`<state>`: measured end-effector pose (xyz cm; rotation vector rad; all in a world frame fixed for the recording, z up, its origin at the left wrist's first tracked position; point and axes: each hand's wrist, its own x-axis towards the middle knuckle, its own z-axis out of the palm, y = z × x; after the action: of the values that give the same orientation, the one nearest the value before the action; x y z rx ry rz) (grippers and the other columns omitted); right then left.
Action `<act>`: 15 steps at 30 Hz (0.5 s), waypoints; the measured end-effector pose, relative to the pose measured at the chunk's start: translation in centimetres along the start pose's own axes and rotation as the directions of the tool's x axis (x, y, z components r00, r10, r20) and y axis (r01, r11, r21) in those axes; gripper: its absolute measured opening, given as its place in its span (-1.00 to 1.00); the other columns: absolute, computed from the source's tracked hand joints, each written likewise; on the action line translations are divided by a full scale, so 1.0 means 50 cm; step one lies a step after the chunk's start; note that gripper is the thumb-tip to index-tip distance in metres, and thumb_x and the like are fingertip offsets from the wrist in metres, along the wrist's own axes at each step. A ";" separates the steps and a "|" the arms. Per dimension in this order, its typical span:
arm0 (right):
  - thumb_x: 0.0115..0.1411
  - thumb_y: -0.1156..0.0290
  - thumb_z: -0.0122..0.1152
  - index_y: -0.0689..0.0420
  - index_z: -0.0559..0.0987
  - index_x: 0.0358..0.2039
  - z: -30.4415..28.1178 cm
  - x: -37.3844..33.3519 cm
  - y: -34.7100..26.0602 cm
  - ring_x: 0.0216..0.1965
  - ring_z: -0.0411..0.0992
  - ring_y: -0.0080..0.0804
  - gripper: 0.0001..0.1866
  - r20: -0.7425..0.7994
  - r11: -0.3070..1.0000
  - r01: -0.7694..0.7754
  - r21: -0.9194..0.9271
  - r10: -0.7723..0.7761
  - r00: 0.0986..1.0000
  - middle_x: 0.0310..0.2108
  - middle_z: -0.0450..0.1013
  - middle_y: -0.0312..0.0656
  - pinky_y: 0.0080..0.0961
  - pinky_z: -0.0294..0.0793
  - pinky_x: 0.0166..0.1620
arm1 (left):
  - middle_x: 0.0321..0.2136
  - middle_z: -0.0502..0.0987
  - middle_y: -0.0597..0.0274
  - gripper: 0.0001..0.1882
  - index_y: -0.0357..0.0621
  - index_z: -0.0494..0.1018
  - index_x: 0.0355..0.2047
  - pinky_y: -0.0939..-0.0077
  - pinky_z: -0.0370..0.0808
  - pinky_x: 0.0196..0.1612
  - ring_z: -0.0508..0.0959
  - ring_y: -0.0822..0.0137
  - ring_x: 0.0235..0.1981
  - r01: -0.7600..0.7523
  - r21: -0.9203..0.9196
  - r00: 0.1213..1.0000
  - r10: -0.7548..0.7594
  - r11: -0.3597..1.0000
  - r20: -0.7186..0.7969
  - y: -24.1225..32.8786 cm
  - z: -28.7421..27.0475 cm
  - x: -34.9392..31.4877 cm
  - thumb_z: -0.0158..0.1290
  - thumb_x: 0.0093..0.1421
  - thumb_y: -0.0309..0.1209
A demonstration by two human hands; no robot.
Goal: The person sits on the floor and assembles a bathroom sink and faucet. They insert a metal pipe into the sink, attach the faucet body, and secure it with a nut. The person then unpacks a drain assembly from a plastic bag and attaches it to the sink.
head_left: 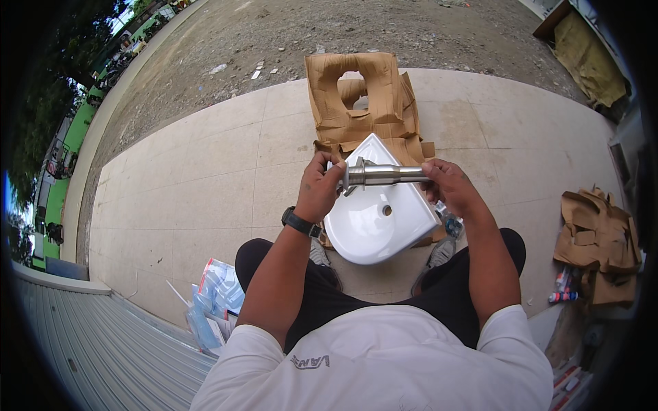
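Observation:
A silver sink drain pipe point(392, 175) lies level across my two hands, above a white corner washbasin point(373, 222). My left hand point(321, 186), below a dark wristwatch, pinches its wider end, where a pale ring and metal nut-like pieces point(356, 174) sit. The narrower end is gripped by the fingers of my right hand point(449, 183). Between my feet the basin rests, its bowl facing up, with a round drain hole point(386, 210) in it. My hands and the pipe hide part of the basin's far corner.
Torn brown cardboard point(363, 103) lies beyond the basin. Plastic bags point(218, 294) are on the floor at lower left, near a corrugated shutter point(103, 335). More cardboard point(595, 229) and a small bottle point(563, 296) lie at right. Past the tiles is gravelly ground point(274, 41).

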<state>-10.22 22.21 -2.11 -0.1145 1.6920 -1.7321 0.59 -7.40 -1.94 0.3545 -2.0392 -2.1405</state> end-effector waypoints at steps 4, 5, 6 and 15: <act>0.33 0.16 0.35 0.14 0.51 -0.04 0.007 0.000 0.011 -0.43 0.47 -0.55 -0.63 -0.020 0.929 0.367 -0.037 -0.368 0.929 -0.32 0.51 -0.24 -0.59 0.51 -0.32 | -0.49 0.50 0.36 -0.82 -0.13 0.42 -0.20 0.65 0.35 -0.55 0.40 0.61 -0.59 0.019 -0.019 1.000 -0.020 1.000 -0.015 -0.001 -0.001 0.000 0.09 0.37 -0.30; 0.32 0.18 0.37 0.14 0.52 -0.04 0.006 0.001 0.011 -0.42 0.47 -0.55 -0.63 -0.023 0.951 0.307 0.025 -0.307 0.952 -0.31 0.51 -0.24 -0.58 0.51 -0.30 | -0.49 0.50 0.35 -0.82 -0.13 0.42 -0.19 0.65 0.35 -0.55 0.40 0.61 -0.59 0.015 -0.019 1.000 -0.015 1.000 -0.017 -0.001 0.000 0.000 0.09 0.37 -0.29; 0.30 0.20 0.38 0.14 0.52 -0.04 0.005 0.001 0.010 -0.41 0.46 -0.55 -0.64 0.052 0.964 0.252 0.082 -0.256 0.965 -0.31 0.51 -0.24 -0.57 0.51 -0.29 | -0.49 0.50 0.35 -0.82 -0.13 0.42 -0.19 0.65 0.35 -0.56 0.40 0.61 -0.58 0.007 -0.008 1.000 -0.007 1.000 -0.016 0.000 0.001 -0.001 0.09 0.37 -0.29; 0.29 0.05 0.39 0.17 0.57 -0.12 0.015 0.001 0.009 -0.46 0.46 -0.58 -0.57 -0.032 0.911 0.409 0.043 -0.408 0.912 -0.40 0.53 -0.28 -0.63 0.47 -0.36 | -0.49 0.49 0.36 -0.82 -0.14 0.42 -0.18 0.64 0.35 -0.53 0.40 0.62 -0.57 0.025 -0.020 0.999 -0.025 0.999 -0.019 0.003 0.002 -0.002 0.09 0.37 -0.30</act>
<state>-9.71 21.59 -2.42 -0.4592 1.7282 -2.0824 0.67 -7.26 -1.80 0.3991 -2.0127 -2.1608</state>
